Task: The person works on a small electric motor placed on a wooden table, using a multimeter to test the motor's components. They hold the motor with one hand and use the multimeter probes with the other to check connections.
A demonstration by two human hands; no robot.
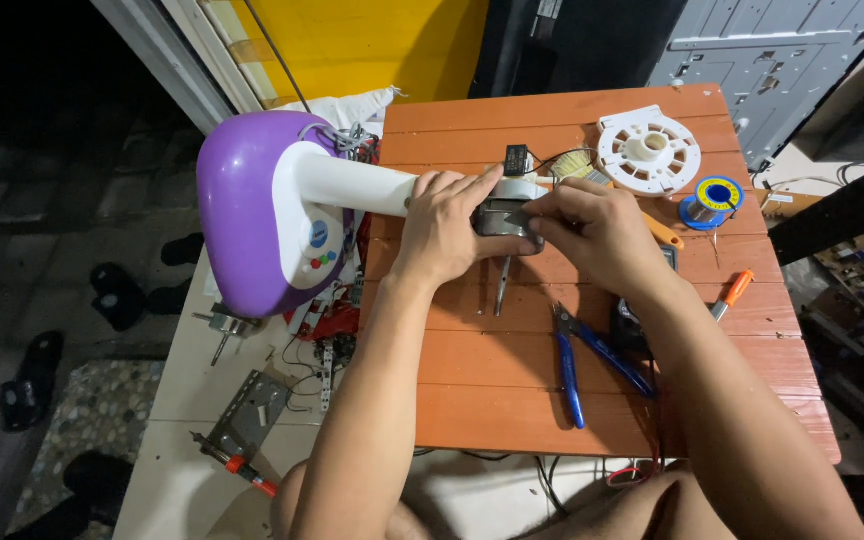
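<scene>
My orange slatted table point(512, 390) sits in a dim workshop. At its far edge lies the fan motor point(505, 215), on the white neck of the purple fan base point(252, 215). My left hand point(442, 225) clamps it; my right hand point(592, 230) pinches something small at its end, so I judge I'm mid-fitting; next needs steady fingers. Blue pliers point(587, 360) lie nearby.

Single head-worn view, looking steeply down from close above, orange table point(592, 390) filling the centre, floor at left
</scene>
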